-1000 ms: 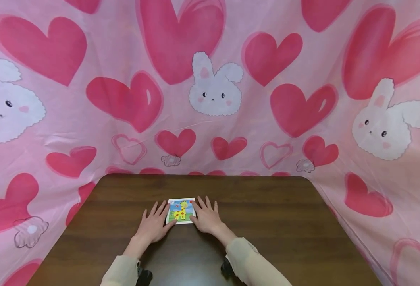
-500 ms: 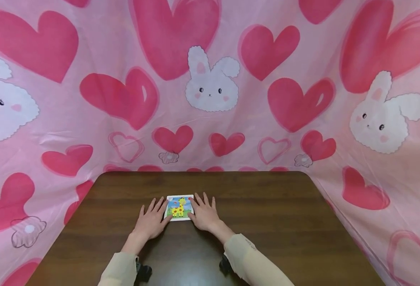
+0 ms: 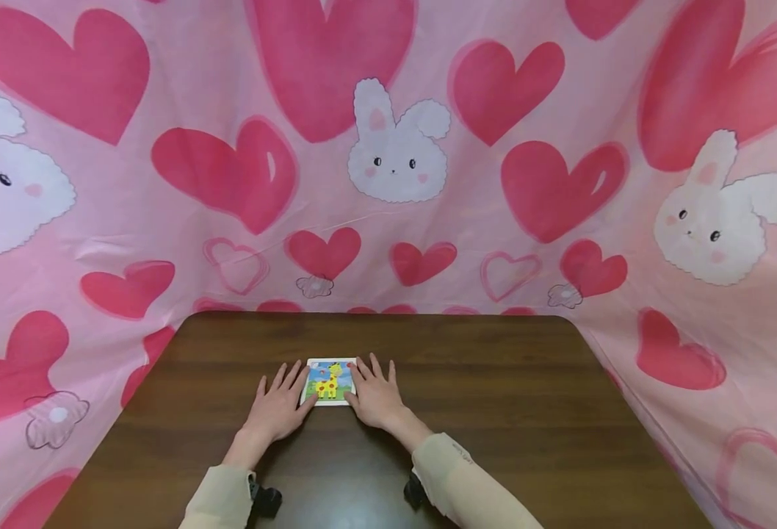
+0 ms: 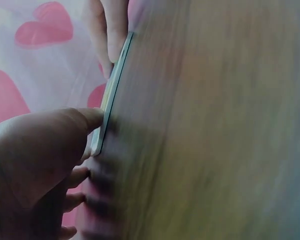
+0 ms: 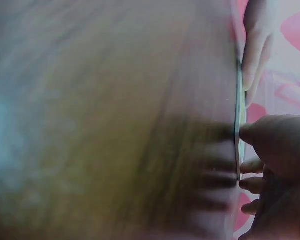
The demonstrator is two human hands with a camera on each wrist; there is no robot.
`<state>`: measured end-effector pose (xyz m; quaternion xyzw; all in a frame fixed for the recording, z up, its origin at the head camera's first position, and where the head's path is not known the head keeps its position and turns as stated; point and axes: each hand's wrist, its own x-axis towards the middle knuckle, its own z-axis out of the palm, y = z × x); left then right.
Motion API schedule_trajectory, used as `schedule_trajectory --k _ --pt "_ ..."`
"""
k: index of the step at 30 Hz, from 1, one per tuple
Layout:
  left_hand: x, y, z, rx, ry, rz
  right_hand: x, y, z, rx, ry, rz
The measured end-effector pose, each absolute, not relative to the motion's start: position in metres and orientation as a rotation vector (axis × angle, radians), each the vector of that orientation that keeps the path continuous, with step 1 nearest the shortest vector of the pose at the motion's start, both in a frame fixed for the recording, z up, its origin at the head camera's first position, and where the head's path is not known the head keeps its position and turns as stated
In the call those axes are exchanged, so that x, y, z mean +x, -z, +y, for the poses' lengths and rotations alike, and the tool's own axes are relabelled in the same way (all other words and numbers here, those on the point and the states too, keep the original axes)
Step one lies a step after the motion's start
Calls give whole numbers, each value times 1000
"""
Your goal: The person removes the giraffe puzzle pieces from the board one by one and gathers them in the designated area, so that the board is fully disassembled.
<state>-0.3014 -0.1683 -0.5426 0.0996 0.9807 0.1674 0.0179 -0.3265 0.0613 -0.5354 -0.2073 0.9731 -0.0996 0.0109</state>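
A small flat square picture board (image 3: 329,381) lies on the table, white-framed, with a yellow giraffe against blue sky and green grass. At its left side is my left hand (image 3: 276,410), palm down with fingers spread, its thumb on the lower left corner. My right hand (image 3: 378,397) lies likewise along the right side, thumb at the lower right corner. In the left wrist view the board (image 4: 106,117) appears edge-on as a thin slab, the left thumb on its top. From the right wrist, the right thumb touches the board's edge (image 5: 238,107).
The dark brown wooden table (image 3: 494,411) has rounded far corners. Behind it and along both sides hangs a pink cloth (image 3: 468,191) printed with hearts and white rabbits. A black wrist device (image 3: 266,502) sits below the left cuff, and another (image 3: 415,491) below the right.
The head view has tilted slightly, so the table sits a little higher in it. Both hands and the board keep nearly the same arrangement.
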Motion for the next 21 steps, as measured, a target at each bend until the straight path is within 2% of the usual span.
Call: schedule_trajectory --k 16,21 --pt "-300 548 -164 282 -574 3084 -356 537 55 -882 382 3179" --pt "-299 548 -164 274 -554 3103 -370 546 48 -976 613 3130"
